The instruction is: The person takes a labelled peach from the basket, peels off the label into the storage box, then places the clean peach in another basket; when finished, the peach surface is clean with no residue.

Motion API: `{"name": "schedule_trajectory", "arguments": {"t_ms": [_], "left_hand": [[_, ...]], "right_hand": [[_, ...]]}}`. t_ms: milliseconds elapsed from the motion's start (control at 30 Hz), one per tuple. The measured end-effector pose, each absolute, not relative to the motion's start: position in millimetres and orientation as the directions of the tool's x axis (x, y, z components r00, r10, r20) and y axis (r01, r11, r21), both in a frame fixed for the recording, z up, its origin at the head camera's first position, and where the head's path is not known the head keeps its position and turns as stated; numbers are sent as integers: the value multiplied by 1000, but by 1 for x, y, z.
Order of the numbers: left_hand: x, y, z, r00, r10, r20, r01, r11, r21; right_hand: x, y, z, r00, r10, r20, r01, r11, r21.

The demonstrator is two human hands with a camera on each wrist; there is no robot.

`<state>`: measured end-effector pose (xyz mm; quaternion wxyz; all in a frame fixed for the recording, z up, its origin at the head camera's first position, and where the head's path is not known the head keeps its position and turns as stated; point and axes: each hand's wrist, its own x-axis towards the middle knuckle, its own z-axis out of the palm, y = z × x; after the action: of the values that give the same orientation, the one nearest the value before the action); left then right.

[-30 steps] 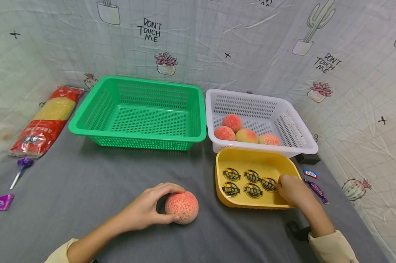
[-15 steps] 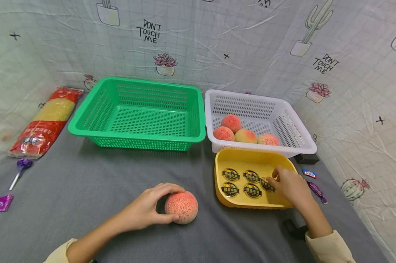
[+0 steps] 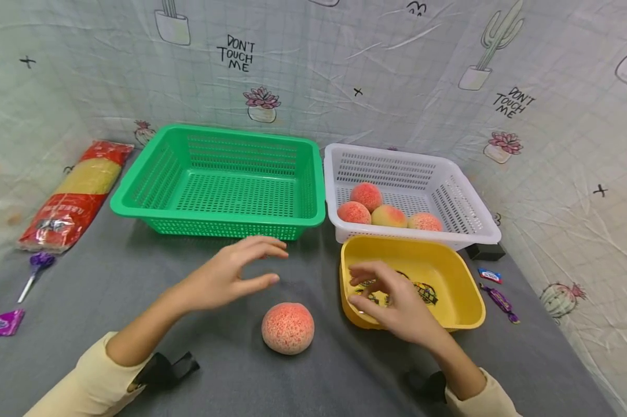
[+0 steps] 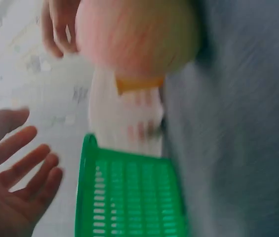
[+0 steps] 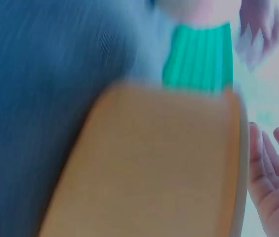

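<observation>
The green basket [image 3: 224, 182] stands at the back of the grey surface [image 3: 136, 289] with nothing in it. Just beside it on the right, the white basket [image 3: 412, 194] holds four peaches [image 3: 388, 214] bunched against its near wall. In front of that sits the yellow tray [image 3: 461, 289], with round dark stickers [image 3: 425, 292] lying on its floor, partly hidden behind the right hand.

A single peach [image 3: 288, 328] rests on the surface between the two hands, touched by neither. The left hand [image 3: 224, 275] hovers above and behind it, its grip spread and holding nothing. The right hand [image 3: 396, 304] hangs over the tray's near left corner, fingers loosely spread, nothing pinched.

The head view alone shows the noodle packet [image 3: 76, 194], the lollipop [image 3: 34, 266] and the wrapped sweets [image 3: 492, 286] at the edges. The left wrist view, blurred, shows the left palm [image 4: 11, 187] open from below, with the peach [image 4: 137, 34] looming large. The right wrist view is mostly a blur of the tray wall [image 5: 154, 168].
</observation>
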<state>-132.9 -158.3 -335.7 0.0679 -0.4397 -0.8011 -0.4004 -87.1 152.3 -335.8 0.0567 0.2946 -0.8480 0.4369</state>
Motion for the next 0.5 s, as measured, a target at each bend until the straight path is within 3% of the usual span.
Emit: {"name": "schedule_trajectory", "arguments": {"t_ms": [133,300,500], "left_hand": [[-157,-156,-328,-621,580,527,781,404,476],[-172,-159,-336,-685,534,496,727,553,408],[-177,-158,-345,-700,482,526,706,579,408]], "right_hand": [[-82,127,-342,-741,-586,328,-610,383,-693],[-78,103,-352,-646,-730,222,-674,411,-614],[-75,90,-359,-616,-779,119,-710,483,-512]]}}
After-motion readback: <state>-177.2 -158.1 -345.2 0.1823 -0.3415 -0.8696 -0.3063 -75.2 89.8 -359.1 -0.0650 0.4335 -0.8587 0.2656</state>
